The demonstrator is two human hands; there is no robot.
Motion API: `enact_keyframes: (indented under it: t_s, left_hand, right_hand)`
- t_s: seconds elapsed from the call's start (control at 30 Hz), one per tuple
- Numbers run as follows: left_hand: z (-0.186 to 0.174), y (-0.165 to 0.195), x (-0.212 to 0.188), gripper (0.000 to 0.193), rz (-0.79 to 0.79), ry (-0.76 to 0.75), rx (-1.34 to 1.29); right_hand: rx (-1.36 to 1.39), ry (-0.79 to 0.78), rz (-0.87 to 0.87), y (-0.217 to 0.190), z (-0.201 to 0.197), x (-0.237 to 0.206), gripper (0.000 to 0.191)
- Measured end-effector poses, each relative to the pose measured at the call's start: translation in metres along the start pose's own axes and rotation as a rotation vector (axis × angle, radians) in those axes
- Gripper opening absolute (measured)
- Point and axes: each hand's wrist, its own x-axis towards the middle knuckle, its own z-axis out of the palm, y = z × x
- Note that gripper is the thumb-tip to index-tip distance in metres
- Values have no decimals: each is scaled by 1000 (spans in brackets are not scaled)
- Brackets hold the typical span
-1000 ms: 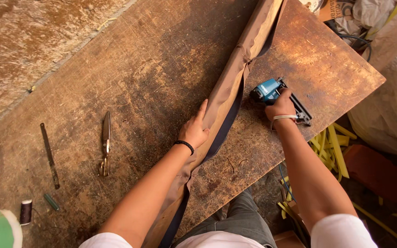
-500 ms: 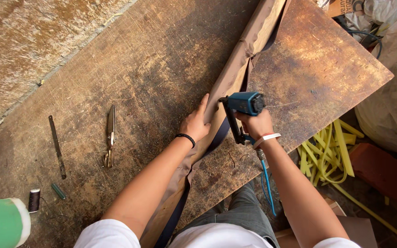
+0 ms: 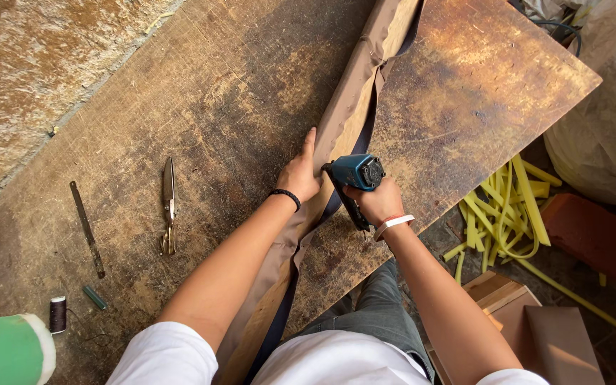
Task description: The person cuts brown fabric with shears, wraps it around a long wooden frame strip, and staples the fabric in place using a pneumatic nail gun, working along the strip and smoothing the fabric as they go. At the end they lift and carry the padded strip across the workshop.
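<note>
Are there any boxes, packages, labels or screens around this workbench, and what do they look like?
Brown cardboard box: on the floor at lower right beside the person's right arm, flaps open, plain sides.
Large pale plastic sack: at the right edge beyond the wooden table, bulging and crumpled.
No labels, signs or screens show.

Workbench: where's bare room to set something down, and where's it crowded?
Free: the worn wood between the scissors and the fabric-covered strip, and the rusty far corner of the workbench beyond the stapler. Crowded: mid-strip, where the left hand and right hand work, and the near-left end around the metal file and thread spool.
</note>
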Motion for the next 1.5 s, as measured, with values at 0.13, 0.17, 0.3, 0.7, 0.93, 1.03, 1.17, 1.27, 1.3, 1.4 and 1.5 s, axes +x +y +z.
enact_keyframes:
  t_s: [0.13,0.17,0.3,0.7,0.93,1.03,1.17,1.27,1.3,1.4,1.5]
  left_hand:
    - [4,-9,8,89,-46,110,-56]
    - [2,-11,11,82,-78,94,-35]
    - [-5,-17,21,73,-143,34,-20]
    - [21,-33,-99,63,219,285,-657]
    - [-65,-76,-133,61,5,612,-204]
    - [-81,-134,-175,45,-240,582,-216]
    - [-81,-249,-262,44,-422,421,-461]
    - [-58,-330,-327,35,-657,634,-552]
    - [-51,-356,-344,36,-714,698,-579]
    - [-41,-428,-377,39,-854,825,-610]
    - [-58,-492,-378,42,-910,825,-546]
  right_hand:
    - [270,-4,231,12,3,-25,17]
    - [257,-17,225,16,5,-31,18]
    - [333,-43,238,21,16,-55,19]
    - [972,-262,348,-59,28,-33,28]
    - [1007,-562,373,-111,129,3,33]
    - [1046,-709,362,-127,177,6,33]
    - [1017,-930,335,-153,239,-13,34]
    - [957,-1028,313,-173,290,-43,36]
    - [948,-1045,309,-178,305,-55,36]
    - [934,-1075,320,-185,347,-91,38]
    - [949,-1014,346,-179,383,-130,38]
